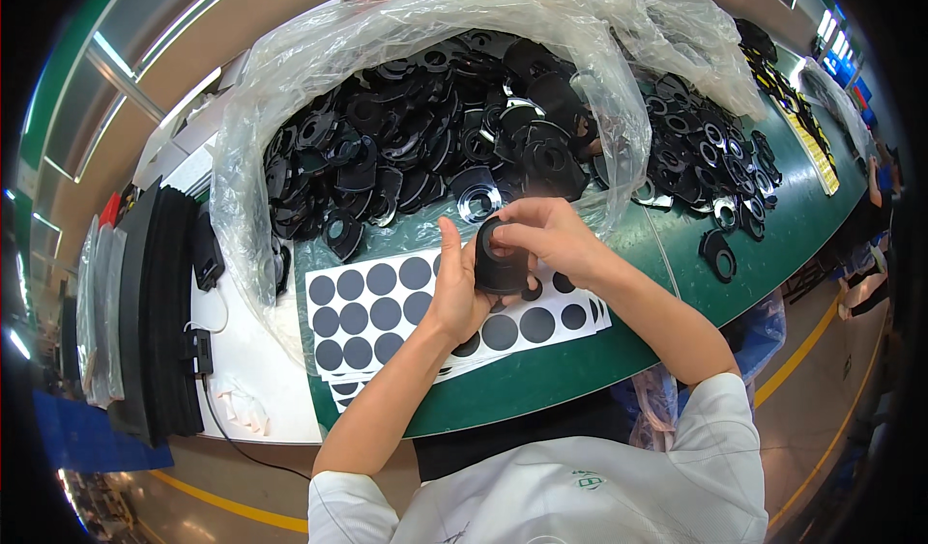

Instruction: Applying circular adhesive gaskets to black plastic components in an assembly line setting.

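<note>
Both hands hold one black plastic part [500, 266] with a round hole, just above a white sheet of dark round stickers [387, 314]. My left hand [456, 288] supports the part from the left, thumb raised. My right hand [546, 237] grips it from the top right, a fingertip pressing at the hole's rim. Beneath the first sheet lie more sticker sheets [350, 389].
A large clear plastic bag [242, 157] full of black parts lies open behind the hands. More black parts [715, 157] are spread on the green table [599, 351] at the right. Dark foam sheets [155, 302] and a cable [208, 399] sit at left. Another person [870, 273] stands far right.
</note>
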The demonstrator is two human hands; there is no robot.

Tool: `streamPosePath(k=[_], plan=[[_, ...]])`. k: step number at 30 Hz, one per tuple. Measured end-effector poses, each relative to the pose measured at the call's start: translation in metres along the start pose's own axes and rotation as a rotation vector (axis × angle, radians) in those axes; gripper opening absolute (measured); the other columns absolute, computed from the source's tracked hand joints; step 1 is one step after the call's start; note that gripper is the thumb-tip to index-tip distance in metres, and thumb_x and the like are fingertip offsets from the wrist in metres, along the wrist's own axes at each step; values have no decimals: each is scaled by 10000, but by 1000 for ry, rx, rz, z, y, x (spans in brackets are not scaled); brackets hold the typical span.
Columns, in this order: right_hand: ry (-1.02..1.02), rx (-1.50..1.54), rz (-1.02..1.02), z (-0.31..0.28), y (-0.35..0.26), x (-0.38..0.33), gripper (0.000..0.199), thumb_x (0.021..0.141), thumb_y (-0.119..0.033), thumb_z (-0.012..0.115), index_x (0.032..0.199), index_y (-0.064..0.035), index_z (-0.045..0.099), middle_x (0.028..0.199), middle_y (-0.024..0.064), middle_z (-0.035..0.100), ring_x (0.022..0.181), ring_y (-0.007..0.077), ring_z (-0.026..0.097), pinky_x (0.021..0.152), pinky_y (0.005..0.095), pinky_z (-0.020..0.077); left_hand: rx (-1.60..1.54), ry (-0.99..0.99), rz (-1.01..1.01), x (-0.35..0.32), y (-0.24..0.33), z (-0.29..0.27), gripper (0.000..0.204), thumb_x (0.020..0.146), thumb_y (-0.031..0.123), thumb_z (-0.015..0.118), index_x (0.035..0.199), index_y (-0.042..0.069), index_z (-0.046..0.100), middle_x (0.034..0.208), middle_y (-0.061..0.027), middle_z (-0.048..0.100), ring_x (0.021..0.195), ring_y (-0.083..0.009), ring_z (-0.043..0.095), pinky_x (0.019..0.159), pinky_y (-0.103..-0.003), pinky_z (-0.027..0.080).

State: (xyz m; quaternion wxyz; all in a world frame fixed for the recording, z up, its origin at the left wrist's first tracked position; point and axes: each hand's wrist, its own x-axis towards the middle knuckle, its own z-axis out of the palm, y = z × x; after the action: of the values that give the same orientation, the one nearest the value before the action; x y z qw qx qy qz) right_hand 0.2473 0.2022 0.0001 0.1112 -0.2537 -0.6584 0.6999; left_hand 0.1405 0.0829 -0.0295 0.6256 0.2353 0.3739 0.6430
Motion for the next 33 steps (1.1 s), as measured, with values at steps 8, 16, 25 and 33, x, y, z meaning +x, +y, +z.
streamPosePath(k=[8,16,25,33], plan=[[57,125,63,9,-1,0,207,830,-187,619,932,-7,611,742,56,602,508,99,542,359,235,389,114,8,34,-1,-2,-1,906,830,776,22,1052,53,521,877,-97,590,746,-182,591,540,-258,392],[115,197,24,17,8,3,148,804,-179,601,832,-34,598,700,30,576,545,86,542,354,218,389,206,22,48,-1,-3,3,902,835,770,15,1089,58,506,888,-85,596,759,-169,594,551,-255,390],[135,230,47,22,8,3,135,806,-193,592,813,-58,585,682,17,552,472,103,534,297,229,352,197,53,49,-1,-4,2,883,849,758,34,1132,68,507,894,-69,594,757,-159,591,569,-260,408],[114,289,102,25,5,1,121,793,-173,597,796,-53,578,663,14,543,439,132,541,289,257,359,198,73,107,-1,-9,0,836,885,715,55,1134,65,517,893,-67,589,763,-159,572,567,-263,421]])
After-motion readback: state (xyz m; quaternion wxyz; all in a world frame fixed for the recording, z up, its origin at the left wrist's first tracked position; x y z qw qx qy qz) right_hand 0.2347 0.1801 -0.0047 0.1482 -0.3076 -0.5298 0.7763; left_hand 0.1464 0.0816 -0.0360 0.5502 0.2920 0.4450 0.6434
